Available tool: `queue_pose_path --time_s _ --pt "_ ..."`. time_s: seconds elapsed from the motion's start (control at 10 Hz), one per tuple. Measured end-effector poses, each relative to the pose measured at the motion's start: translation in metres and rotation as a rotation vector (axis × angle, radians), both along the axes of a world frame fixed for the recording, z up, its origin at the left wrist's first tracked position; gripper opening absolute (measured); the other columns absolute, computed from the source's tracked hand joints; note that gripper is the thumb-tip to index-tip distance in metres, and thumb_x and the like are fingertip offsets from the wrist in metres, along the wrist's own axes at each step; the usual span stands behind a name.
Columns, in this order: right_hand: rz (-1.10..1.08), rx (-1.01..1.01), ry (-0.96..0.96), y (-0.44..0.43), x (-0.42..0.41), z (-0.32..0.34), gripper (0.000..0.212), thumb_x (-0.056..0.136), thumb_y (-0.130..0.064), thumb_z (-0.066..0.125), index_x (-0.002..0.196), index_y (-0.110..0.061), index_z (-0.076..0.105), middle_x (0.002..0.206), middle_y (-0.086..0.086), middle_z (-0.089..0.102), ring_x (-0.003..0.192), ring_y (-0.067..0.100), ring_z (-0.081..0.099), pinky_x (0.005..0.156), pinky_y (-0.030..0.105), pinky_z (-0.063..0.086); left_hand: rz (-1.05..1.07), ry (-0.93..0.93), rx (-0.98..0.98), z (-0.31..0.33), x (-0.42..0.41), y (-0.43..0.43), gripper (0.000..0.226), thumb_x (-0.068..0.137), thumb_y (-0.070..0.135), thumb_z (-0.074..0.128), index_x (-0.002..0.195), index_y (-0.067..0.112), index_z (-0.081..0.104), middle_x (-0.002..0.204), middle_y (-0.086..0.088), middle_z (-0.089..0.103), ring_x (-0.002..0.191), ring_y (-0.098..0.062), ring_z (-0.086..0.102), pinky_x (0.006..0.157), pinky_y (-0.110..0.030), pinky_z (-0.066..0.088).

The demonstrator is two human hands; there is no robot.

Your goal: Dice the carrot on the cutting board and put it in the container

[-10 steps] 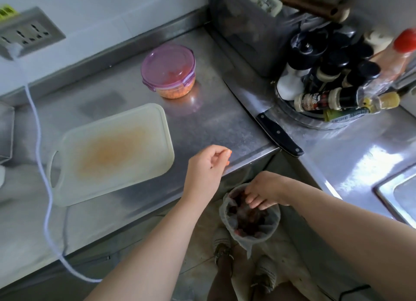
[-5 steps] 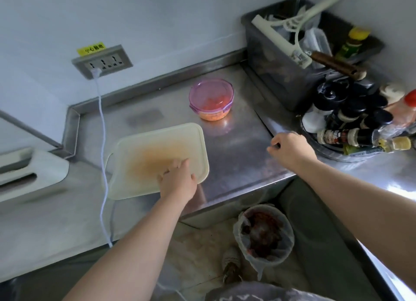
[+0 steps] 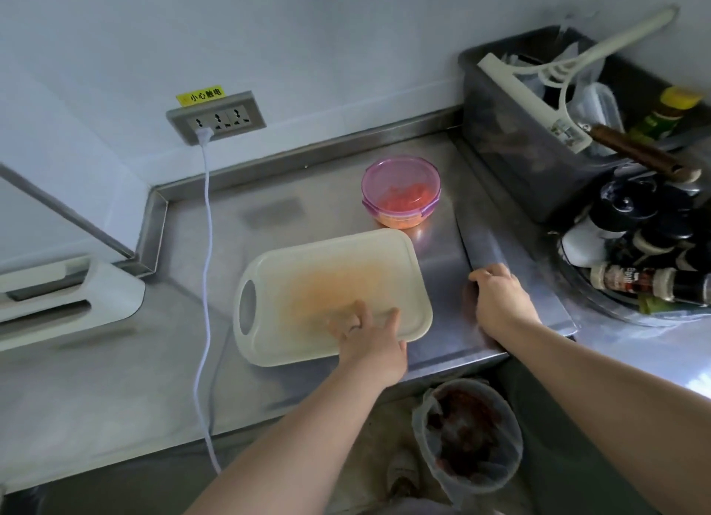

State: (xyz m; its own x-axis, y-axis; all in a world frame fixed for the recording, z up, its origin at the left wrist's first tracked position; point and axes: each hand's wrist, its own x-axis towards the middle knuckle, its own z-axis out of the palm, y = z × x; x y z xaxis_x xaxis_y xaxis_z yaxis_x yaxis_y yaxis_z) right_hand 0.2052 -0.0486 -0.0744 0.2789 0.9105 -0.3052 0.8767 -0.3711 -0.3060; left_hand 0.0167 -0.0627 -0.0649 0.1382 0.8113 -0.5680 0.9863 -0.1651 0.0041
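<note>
The white cutting board point(image 3: 307, 268) lies on the steel counter with an orange stain in its middle and no carrot on it. My left hand point(image 3: 365, 337) rests on the board's near edge, fingers spread and flat. Behind the board stands the round container point(image 3: 400, 191) with its pink lid on and orange carrot pieces inside. My right hand point(image 3: 500, 299) is curled over the knife's handle to the right of the board; the handle is hidden. The knife's blade point(image 3: 477, 241) shows beyond the knuckles, pointing toward the container.
A grey bin point(image 3: 511, 156) with a squeegee fills the back right corner. A tray of bottles point(image 3: 635, 252) sits beside it. A lined waste bin point(image 3: 467, 433) stands on the floor below the counter edge. A white cable point(image 3: 206, 245) runs left of the board.
My right hand came up from the floor bin and closed over the knife handle. My left hand moved onto the cutting board's near edge. The view lifted toward the wall.
</note>
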Motion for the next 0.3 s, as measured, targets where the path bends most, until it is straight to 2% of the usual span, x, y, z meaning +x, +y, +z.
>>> queue_pose_path --time_s 0.1,0.2,0.3 --pt "0.069 -0.019 0.042 0.004 -0.006 0.001 0.05 0.091 0.002 0.044 0.138 -0.015 0.046 0.141 0.005 0.039 0.123 0.029 0.044 0.098 0.038 0.043 -0.025 -0.034 -0.041 0.004 0.003 0.002 0.051 0.1 0.04 0.028 0.149 0.036 0.014 0.157 -0.018 -0.005 0.141 -0.041 0.012 0.11 -0.065 -0.005" --pt "0.162 -0.083 0.081 0.007 -0.004 0.013 0.045 0.093 -0.009 0.049 0.137 -0.018 0.048 0.139 0.006 0.048 0.118 0.03 0.052 0.095 0.037 0.046 -0.035 -0.114 -0.022 0.006 -0.005 0.009 0.049 0.1 0.036 0.032 0.148 0.031 0.023 0.158 -0.011 0.007 0.141 -0.037 0.019 0.112 -0.062 0.002" --pt "0.236 -0.075 0.109 0.018 -0.003 0.044 0.039 0.094 -0.021 0.055 0.133 -0.015 0.054 0.131 0.007 0.058 0.115 0.027 0.057 0.096 0.033 0.044 0.004 -0.266 -0.036 0.013 -0.022 0.018 0.048 0.1 0.034 0.038 0.146 0.021 0.032 0.153 -0.006 0.029 0.137 -0.029 0.032 0.113 -0.048 0.023"
